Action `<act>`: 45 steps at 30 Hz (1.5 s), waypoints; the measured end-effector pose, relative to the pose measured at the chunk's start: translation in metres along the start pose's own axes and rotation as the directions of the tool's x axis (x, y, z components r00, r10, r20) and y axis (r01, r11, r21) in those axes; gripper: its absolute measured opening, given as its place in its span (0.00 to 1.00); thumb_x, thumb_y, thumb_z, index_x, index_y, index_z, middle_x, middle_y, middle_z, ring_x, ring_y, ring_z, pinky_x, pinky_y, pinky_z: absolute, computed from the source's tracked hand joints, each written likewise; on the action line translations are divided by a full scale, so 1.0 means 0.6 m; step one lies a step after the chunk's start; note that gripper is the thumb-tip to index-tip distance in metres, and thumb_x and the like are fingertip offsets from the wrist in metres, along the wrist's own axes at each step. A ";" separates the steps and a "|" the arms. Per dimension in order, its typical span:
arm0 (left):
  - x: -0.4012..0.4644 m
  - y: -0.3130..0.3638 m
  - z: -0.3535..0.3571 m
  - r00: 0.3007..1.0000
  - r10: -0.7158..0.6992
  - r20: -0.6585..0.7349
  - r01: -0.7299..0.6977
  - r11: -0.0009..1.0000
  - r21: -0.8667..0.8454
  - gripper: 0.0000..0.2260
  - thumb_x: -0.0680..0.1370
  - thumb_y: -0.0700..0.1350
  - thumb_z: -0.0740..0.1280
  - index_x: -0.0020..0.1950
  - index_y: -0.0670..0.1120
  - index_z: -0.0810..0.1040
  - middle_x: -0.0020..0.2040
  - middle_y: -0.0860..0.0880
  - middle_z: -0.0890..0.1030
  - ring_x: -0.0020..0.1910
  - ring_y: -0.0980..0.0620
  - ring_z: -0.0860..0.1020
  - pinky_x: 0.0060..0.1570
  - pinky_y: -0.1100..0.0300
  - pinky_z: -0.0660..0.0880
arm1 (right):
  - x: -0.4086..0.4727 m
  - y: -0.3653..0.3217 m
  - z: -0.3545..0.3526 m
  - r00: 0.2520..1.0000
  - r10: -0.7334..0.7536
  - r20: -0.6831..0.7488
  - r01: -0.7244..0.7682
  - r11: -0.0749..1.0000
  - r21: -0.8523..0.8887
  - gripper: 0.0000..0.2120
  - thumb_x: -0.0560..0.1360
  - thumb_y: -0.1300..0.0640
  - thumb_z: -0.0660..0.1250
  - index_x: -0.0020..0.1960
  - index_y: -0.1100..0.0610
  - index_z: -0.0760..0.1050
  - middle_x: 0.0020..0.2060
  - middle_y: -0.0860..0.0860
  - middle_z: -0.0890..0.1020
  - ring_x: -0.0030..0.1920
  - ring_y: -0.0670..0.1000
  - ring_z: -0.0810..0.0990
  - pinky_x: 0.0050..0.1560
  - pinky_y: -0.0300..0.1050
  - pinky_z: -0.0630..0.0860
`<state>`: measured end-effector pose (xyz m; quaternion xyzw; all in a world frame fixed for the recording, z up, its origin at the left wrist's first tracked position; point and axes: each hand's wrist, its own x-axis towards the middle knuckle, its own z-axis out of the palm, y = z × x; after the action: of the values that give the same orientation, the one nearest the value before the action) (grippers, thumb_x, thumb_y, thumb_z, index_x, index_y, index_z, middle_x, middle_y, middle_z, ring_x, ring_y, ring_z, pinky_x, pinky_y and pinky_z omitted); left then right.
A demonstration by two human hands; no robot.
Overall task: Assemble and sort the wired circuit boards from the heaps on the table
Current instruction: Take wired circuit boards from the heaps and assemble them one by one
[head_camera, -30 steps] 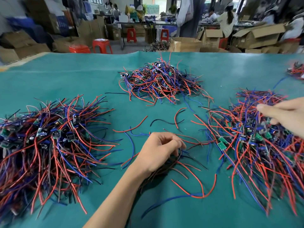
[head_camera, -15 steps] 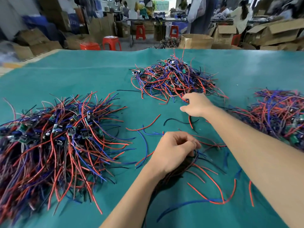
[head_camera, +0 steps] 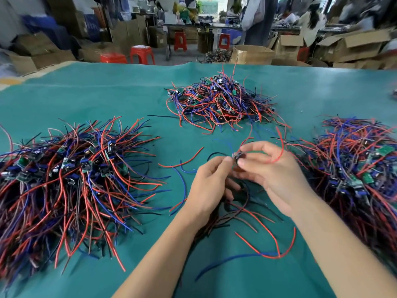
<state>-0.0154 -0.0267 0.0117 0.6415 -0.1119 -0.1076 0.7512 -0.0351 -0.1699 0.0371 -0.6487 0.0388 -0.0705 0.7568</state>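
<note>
Pinching one circuit board (head_camera: 238,157): right hand (head_camera: 272,175).

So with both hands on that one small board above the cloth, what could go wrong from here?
1. The right hand and left hand pinch the small board only at the fingertips; it could slip into the loose wires beneath.
2. Its red wire arcs toward the right heap and may snag there.

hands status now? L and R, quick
Left hand: fingers curled round a bundle of dark wires, fingertips up at the small board.
Right hand: pinches a small wired circuit board.
</note>
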 end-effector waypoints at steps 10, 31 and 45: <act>0.002 -0.004 -0.007 0.998 -0.026 -0.054 0.017 0.987 -0.159 0.07 0.82 0.38 0.63 0.45 0.41 0.78 0.37 0.43 0.79 0.31 0.53 0.77 0.30 0.65 0.73 | -0.012 0.023 -0.006 0.997 -0.044 0.059 0.057 0.970 -0.235 0.17 0.66 0.64 0.78 0.52 0.50 0.85 0.39 0.52 0.88 0.34 0.49 0.84 0.31 0.39 0.76; -0.001 -0.009 -0.017 0.975 0.033 0.222 -0.037 0.999 0.011 0.15 0.78 0.52 0.67 0.46 0.39 0.80 0.36 0.48 0.80 0.24 0.57 0.66 0.24 0.69 0.61 | 0.002 0.027 -0.027 0.992 0.029 0.121 -0.029 1.000 -0.001 0.14 0.69 0.53 0.75 0.46 0.64 0.85 0.35 0.56 0.82 0.33 0.51 0.78 0.30 0.38 0.66; -0.009 0.003 -0.009 0.967 -0.052 0.250 0.022 0.992 0.122 0.12 0.84 0.46 0.60 0.49 0.41 0.80 0.28 0.55 0.60 0.25 0.58 0.54 0.23 0.67 0.52 | 0.017 0.029 -0.047 0.892 -0.416 -0.177 0.200 0.713 -0.672 0.10 0.77 0.54 0.73 0.38 0.55 0.78 0.30 0.48 0.81 0.34 0.54 0.83 0.43 0.58 0.80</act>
<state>-0.0191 -0.0196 0.0124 0.6679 -0.2006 -0.1956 0.6894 -0.0286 -0.1962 0.0157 -0.8430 0.0708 -0.2828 0.4521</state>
